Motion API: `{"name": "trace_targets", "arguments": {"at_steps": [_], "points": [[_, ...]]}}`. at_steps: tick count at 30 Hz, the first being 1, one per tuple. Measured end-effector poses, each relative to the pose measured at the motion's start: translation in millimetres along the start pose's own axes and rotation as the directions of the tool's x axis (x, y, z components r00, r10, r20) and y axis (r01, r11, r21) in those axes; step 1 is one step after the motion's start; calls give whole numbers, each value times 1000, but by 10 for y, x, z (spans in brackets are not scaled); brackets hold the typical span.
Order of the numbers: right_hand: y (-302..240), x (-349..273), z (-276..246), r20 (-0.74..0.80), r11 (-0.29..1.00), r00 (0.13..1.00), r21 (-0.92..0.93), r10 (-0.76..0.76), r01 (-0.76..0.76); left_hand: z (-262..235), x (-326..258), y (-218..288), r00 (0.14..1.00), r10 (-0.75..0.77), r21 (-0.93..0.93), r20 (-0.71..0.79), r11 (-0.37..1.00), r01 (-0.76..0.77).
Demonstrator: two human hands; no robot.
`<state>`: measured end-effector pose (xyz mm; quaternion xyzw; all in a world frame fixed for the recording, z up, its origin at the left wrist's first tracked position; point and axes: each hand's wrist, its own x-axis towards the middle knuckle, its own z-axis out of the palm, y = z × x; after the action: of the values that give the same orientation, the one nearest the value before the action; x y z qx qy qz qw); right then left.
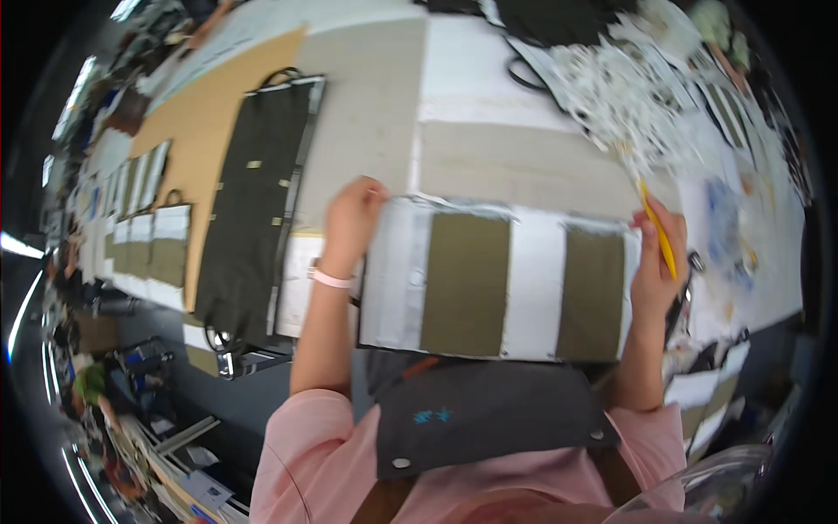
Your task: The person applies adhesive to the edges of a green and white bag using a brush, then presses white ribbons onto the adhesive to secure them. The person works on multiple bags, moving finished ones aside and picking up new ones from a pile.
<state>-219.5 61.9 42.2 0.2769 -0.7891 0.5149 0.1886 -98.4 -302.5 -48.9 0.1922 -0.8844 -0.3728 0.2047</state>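
Observation:
A striped panel (467, 284) in olive and white, edged in dark material, lies before me at the table's near edge. At its upper left corner, my left hand (351, 225) is closed in a pinch; what the fingertips hold is too blurred to make out. My right hand (661, 262) grips a yellow-handled brush (661, 229) beside the panel's upper right corner, its pale head pointing away from me. The thumb of that hand is close to the corner; contact is unclear. Along the panel's far edge runs a ragged, shiny whitish band.
A heap of tangled white strips (624, 96) lies far right, near dark fabric (559, 19). To the left is a long dark panel (253, 196) with loop handles, and beyond it stand several striped pieces (170, 249). Grey board (358, 113) covers part of the table.

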Motion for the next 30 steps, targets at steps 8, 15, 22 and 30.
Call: {"name": "trace_targets", "arguments": {"at_steps": [8,15,22,30], "points": [[310,-192,-505,-92,974,995,-218,39,-58,-123,-39,196,992,-15,55,-122,998,22],[457,-340,-664,-33,934,999,-357,6,-18,-72,-36,34,999,33,-63,-31,997,-35],[620,-317,-755,127,810,989,-570,-76,136,-91,-39,155,996,-46,80,-75,995,52],[614,-335,-829,64,736,993,-666,-103,119,-626,47,2,914,-199,-263,-353,959,107]]}}
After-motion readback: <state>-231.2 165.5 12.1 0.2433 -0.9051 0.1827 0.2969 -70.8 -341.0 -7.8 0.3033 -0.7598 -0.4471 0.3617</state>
